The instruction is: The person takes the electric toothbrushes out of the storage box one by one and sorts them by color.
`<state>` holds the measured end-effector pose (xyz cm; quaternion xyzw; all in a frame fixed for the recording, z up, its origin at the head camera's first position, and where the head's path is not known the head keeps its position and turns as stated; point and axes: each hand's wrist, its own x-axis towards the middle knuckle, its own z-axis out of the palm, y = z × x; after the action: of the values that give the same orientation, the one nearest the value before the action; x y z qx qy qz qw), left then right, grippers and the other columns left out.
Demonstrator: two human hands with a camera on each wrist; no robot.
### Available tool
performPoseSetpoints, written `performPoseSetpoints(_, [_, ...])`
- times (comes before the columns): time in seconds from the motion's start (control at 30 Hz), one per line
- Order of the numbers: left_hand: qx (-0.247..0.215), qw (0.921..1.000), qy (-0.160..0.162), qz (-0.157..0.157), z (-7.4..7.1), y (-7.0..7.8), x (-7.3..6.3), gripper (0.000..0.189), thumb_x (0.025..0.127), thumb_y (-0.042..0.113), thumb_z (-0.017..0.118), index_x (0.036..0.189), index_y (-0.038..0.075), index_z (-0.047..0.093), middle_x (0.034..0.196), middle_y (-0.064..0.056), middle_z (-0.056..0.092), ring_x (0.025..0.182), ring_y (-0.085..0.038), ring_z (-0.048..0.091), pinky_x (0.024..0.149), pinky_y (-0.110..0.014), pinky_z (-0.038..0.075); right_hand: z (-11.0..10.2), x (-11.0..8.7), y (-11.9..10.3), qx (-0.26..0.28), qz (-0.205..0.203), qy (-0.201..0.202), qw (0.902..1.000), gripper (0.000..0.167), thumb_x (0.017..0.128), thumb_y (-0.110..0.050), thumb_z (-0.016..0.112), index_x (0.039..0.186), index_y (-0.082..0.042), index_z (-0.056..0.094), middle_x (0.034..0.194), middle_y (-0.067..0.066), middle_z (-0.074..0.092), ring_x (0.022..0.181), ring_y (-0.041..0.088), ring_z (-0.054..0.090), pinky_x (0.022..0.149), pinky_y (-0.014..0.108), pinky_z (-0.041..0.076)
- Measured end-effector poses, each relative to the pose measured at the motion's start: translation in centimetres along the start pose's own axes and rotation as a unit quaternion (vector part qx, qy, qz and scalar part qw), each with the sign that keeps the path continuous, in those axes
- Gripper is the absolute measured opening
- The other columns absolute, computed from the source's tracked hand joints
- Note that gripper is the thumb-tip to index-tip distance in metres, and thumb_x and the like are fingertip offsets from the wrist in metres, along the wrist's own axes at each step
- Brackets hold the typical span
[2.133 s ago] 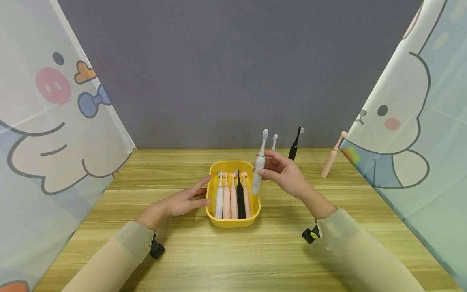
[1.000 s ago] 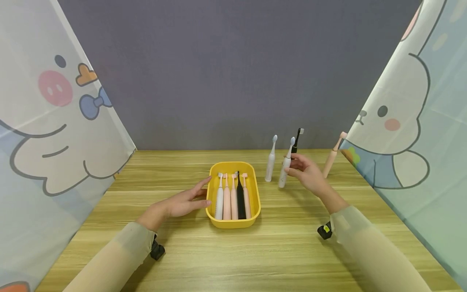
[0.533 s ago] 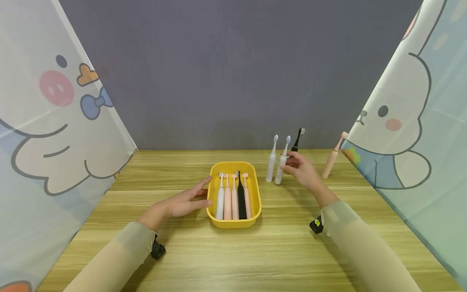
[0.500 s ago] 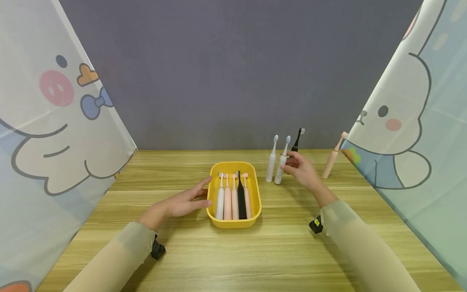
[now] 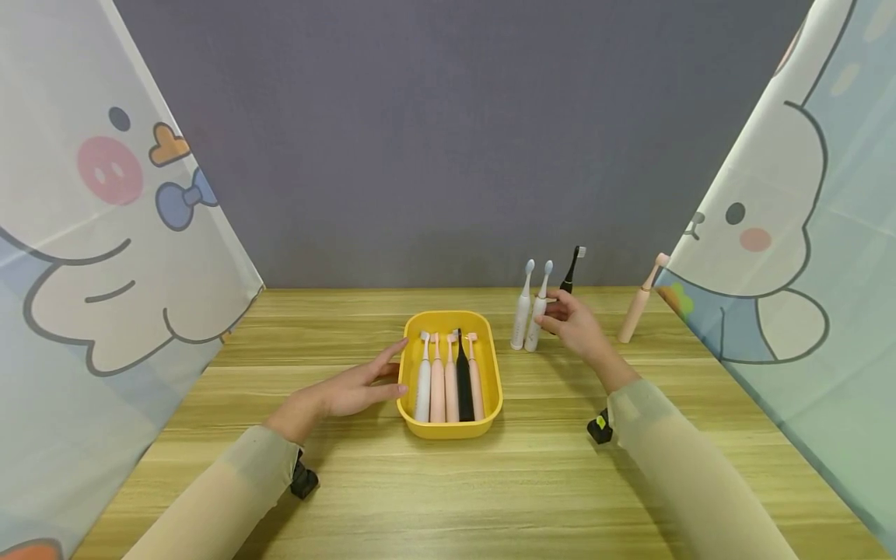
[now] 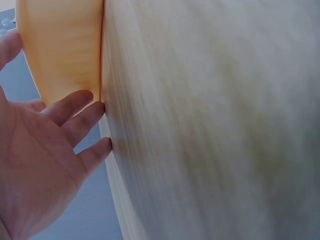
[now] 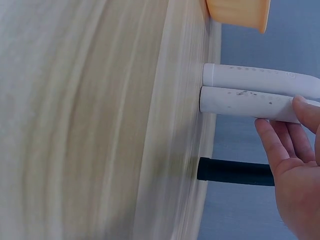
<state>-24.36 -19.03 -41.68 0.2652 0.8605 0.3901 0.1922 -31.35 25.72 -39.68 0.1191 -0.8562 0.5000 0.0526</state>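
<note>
My right hand [image 5: 575, 327] pinches a white electric toothbrush [image 5: 536, 323] between thumb and fingers. The toothbrush stands upright on the table, close beside a second white electric toothbrush [image 5: 521, 319]. In the right wrist view both white handles [image 7: 245, 101] stand base-down, nearly touching. My left hand [image 5: 357, 389] has its fingers spread against the left side of the yellow tray [image 5: 448, 429]. Inside the tray lie several electric toothbrushes in a row: one white [image 5: 423, 389], one black [image 5: 463, 385], the others pink [image 5: 437, 389]. In the left wrist view the fingers touch the tray's wall [image 6: 62, 50].
A black electric toothbrush [image 5: 568, 281] stands behind my right hand, partly hidden. Farther right a pink electric toothbrush [image 5: 635, 311] stands upright on the wooden table [image 5: 448, 498]. A grey panel [image 5: 448, 155] closes the back, and printed cloths [image 5: 756, 233] hang at both sides.
My right hand has carried the white toothbrush from over the tray's right edge to the table, then slid it left up to the other white one. My left hand has stayed at the tray.
</note>
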Motion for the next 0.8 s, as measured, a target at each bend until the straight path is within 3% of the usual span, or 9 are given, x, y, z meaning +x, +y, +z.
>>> performPoseSetpoints(0.4, [0.000,0.9999,0.005,-0.010,0.14,-0.25,0.16,0.094,0.111,0.053,0.061,0.179,0.030,0.001,0.175,-0.021,0.039,0.163,-0.042,0.037,0.134,-0.066,0.024,0.42,0.19,0.11,-0.005,-0.012,0.009,0.9999,0.050,0.107,-0.008,0.072,0.153,0.000,0.057,0.138,0.031,0.071,0.121,0.037,0.071,0.086,0.014,0.056])
performPoseSetpoints(0.8, [0.008,0.9998,0.005,-0.020,0.15,-0.12,0.11,0.095,0.110,0.056,0.061,0.179,0.031,0.001,0.176,-0.020,0.039,0.164,-0.041,0.037,0.134,-0.066,0.024,0.44,-0.11,-0.23,0.004,-0.011,-0.003,0.9999,0.053,0.108,-0.008,0.070,0.157,0.002,0.052,0.141,0.032,0.067,0.127,0.044,0.069,0.088,0.015,0.055])
